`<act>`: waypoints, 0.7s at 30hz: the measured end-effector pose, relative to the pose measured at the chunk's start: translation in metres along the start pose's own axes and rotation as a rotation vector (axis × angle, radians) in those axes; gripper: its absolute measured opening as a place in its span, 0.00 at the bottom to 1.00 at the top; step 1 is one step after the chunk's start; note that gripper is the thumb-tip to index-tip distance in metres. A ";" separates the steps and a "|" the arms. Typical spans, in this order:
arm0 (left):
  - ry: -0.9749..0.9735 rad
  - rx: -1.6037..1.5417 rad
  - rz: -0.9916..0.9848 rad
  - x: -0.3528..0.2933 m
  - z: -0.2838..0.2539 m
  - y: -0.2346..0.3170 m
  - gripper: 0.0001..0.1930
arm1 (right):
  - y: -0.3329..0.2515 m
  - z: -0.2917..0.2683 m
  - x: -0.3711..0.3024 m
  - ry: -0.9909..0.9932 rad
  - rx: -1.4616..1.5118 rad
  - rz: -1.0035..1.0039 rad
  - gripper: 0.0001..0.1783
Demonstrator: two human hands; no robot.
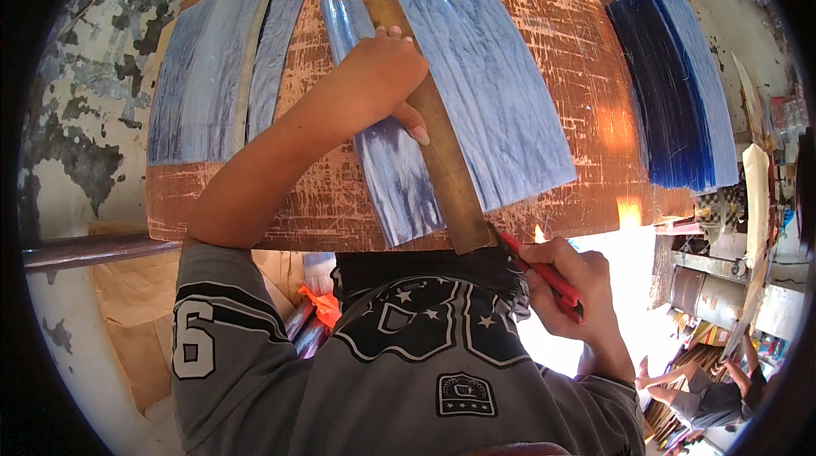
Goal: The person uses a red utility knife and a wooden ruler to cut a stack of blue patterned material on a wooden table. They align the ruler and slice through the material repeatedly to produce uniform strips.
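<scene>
Left hand [382,82] pressed flat, fingers spread, on a long brass-coloured straightedge [429,116] laid diagonally across a stack of blue plastic sheets [493,90] on the worn wooden worktable [586,73]. Right hand [574,286] closed around a red-handled cutter [544,273] at the straightedge's near end, by the table edge; blade tip hidden behind the grey jersey [408,371] and not made out. Near edge of the sheets partly covered by forearm and straightedge. Second pile of dark blue sheets [671,82] at right, well apart. Further pale blue sheets [204,73] at left, upper parts cut off by the frame. Another person [705,388] seated low at lower right, small and indistinct.
</scene>
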State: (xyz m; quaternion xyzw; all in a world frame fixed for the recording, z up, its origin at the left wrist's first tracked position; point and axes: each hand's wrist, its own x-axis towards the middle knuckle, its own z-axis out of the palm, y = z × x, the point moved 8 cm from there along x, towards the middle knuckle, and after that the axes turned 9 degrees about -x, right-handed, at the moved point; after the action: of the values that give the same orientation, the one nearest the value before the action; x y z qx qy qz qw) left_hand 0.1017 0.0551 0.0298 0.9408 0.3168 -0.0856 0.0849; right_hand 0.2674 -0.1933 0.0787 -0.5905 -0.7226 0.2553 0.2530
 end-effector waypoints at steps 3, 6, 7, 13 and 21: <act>0.014 0.015 0.003 -0.002 0.007 -0.003 0.64 | 0.012 -0.012 0.001 0.034 0.055 0.042 0.15; 0.018 0.016 -0.007 -0.001 0.004 -0.002 0.64 | 0.026 -0.028 0.010 0.211 0.127 0.103 0.13; 0.019 0.013 0.002 -0.001 0.003 -0.001 0.64 | 0.025 -0.032 0.022 0.226 0.155 0.099 0.13; -0.015 0.004 -0.010 0.000 0.002 -0.001 0.58 | 0.029 -0.026 0.116 0.245 0.369 0.064 0.13; 0.086 -0.047 0.062 0.000 0.003 -0.002 0.51 | 0.031 0.002 0.242 0.232 0.411 -0.161 0.17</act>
State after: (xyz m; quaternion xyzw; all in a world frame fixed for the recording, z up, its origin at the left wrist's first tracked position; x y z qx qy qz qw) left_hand 0.0997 0.0559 0.0266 0.9507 0.2929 -0.0349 0.0959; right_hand 0.2463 0.0496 0.0718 -0.4926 -0.6664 0.3063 0.4685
